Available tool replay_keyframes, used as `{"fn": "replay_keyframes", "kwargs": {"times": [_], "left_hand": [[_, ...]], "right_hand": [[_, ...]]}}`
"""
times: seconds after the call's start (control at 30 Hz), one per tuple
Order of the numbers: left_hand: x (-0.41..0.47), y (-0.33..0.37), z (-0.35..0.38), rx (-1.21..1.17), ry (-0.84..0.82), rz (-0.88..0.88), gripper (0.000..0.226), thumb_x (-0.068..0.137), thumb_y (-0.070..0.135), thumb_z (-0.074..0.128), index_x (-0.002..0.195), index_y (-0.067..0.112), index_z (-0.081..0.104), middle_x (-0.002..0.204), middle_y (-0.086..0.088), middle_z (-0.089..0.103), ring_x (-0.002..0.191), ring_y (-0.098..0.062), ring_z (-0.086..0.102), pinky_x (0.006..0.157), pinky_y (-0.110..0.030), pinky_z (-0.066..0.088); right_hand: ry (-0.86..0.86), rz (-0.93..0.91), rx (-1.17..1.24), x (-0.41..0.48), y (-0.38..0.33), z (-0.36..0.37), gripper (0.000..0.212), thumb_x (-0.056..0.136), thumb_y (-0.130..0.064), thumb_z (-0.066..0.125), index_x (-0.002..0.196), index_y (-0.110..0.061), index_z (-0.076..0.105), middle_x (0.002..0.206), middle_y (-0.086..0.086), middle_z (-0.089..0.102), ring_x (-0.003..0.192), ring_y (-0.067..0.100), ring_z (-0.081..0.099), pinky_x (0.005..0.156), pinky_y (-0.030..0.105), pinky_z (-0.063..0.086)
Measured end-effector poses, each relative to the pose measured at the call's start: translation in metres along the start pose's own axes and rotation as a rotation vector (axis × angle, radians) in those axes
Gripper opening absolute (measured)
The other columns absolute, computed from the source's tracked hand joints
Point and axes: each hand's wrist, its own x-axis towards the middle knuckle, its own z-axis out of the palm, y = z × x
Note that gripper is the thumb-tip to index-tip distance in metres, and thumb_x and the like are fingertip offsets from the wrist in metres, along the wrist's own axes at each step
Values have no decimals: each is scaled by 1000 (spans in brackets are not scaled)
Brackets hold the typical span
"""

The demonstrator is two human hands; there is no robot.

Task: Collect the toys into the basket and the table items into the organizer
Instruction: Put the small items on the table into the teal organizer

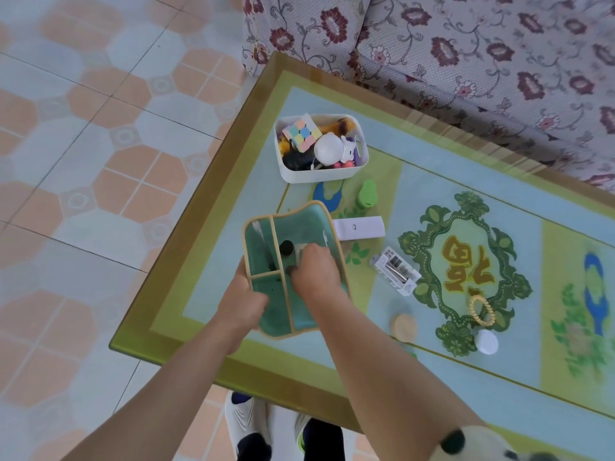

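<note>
My left hand (248, 304) grips the organizer (301, 217) by its near wall; it seems soft and light. My right hand (316, 271) is curled inside, but I cannot tell whether it holds something.

The basket (316, 176) is sitting near the far left corner of the table (213, 294), with a puzzle cube (301, 133) and a toy figure (329, 149) lying on top of the toys in it. The organizer (299, 221) is standing just before the basket. A flat box (358, 228) is lying just beside the organizer's right wall. A carton (396, 271) is lying farther right. Nearer than the carton, a hair tie (481, 310), a round lid (403, 327) and a round case (486, 342) are lying apart. A sofa (466, 44) is standing behind the table.
</note>
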Motion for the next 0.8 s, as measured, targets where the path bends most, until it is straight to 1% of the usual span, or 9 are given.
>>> {"fn": "replay_keyframes", "kwargs": {"times": [0.2,0.27,0.33,0.37,0.43,0.5,0.63,0.73,0.8], "left_hand": [[5,-4,-1,-20,3,-28,57,82,-1,53,129,31,45,108,5,64,98,-16,62,77,-36,52],[5,-1,-3,-42,1,-36,59,71,10,56,124,33,47,107,5,65,98,-16,63,75,-37,52],[6,1,-5,-59,0,-41,55,70,8,55,117,37,48,104,7,66,96,-15,63,70,-36,52],[7,2,-6,-64,1,-41,53,76,0,54,114,38,48,103,7,66,95,-15,63,68,-35,51],[12,3,-9,-69,6,-45,57,82,-10,50,113,37,47,101,6,66,96,-15,63,66,-33,50],[15,6,-11,-58,18,-49,54,81,-3,54,116,37,45,102,8,65,95,-13,62,68,-34,49],[25,3,-11,-37,52,-66,56,85,-9,48,120,35,41,99,10,61,89,-8,57,67,-32,47],[31,-1,-11,-21,63,-81,58,85,-12,44,123,32,41,97,9,60,87,-9,56,64,-30,45],[34,-5,-10,-22,72,-83,56,86,-10,44,120,34,39,97,11,59,87,-7,55,68,-32,45]], "right_hand": [[-36,-58,-26,1,-3,-6,15,89,-10,58,103,-4,56,107,13,62,98,32,61,69,30,41],[-23,-95,-21,-1,-3,-15,5,91,-11,55,91,-7,52,91,10,57,87,32,58,65,30,39],[50,-159,-10,-1,-2,-26,21,92,-13,51,72,-10,44,72,5,49,73,28,50,58,30,35],[115,-196,5,0,1,-34,23,93,-14,48,71,-9,46,70,5,50,71,28,49,56,30,35],[265,-252,30,9,9,-49,21,94,-14,43,81,-6,57,77,8,58,74,28,51,60,34,39],[360,-247,38,24,25,-60,19,93,-10,41,86,-5,58,81,8,60,78,27,50,65,36,40],[281,-206,-104,62,63,-54,19,87,-2,46,99,-10,58,95,4,59,93,25,51,67,31,33],[139,-266,-307,86,83,-39,51,83,-1,56,131,-16,48,127,4,54,119,28,43,88,34,37],[91,-299,-409,101,88,-27,72,78,-1,63,142,-18,34,141,4,44,131,28,34,104,38,33]]}}
